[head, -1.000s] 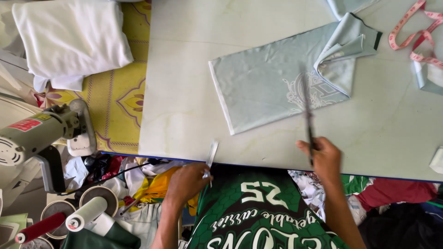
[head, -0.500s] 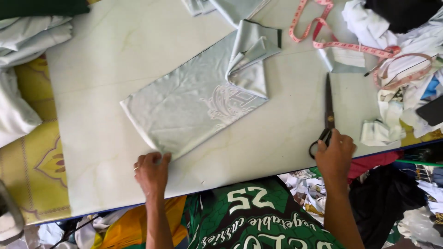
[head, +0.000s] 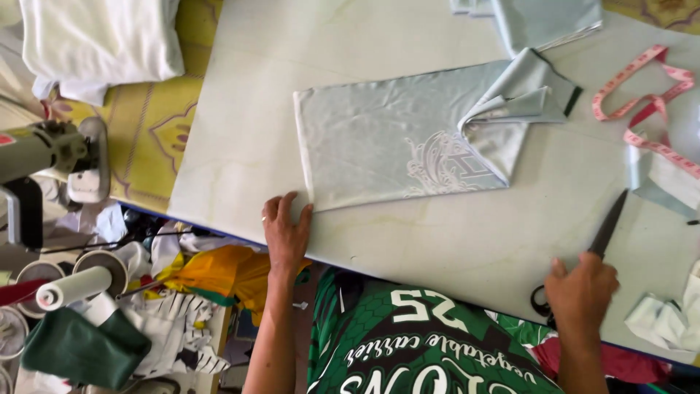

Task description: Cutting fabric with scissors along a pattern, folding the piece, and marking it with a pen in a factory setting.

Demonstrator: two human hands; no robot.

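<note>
Here the left hand [head: 286, 230] lies flat and released on the pale bench [head: 240, 117], its fingertips touching the lower left corner of a folded pale grey-green jersey [head: 386, 149]. The jersey lies flat near the middle of the bench, its collar and a folded sleeve turned toward the right, a faint printed crest showing near the lower edge. The right hand [head: 581, 292] is clenched around the handles of a pair of dark scissors [head: 604, 230], blades closed as far as I can tell and pointing away from the body, well apart from the jersey.

A pink measuring tape [head: 642, 98] lies looped at the right, beside offcuts of the same pale cloth [head: 660, 182]. A sewing machine [head: 44, 157] stands off the bench to the left, near a stack of white fabric [head: 95, 40].

The likeliest trouble, as I judge it: the left hand holds only one corner, so the slick folded layers could slip or skew if the scissors nudge them, giving an uneven edge. The scissor tip also lies close to the offcuts and could snag them.
</note>
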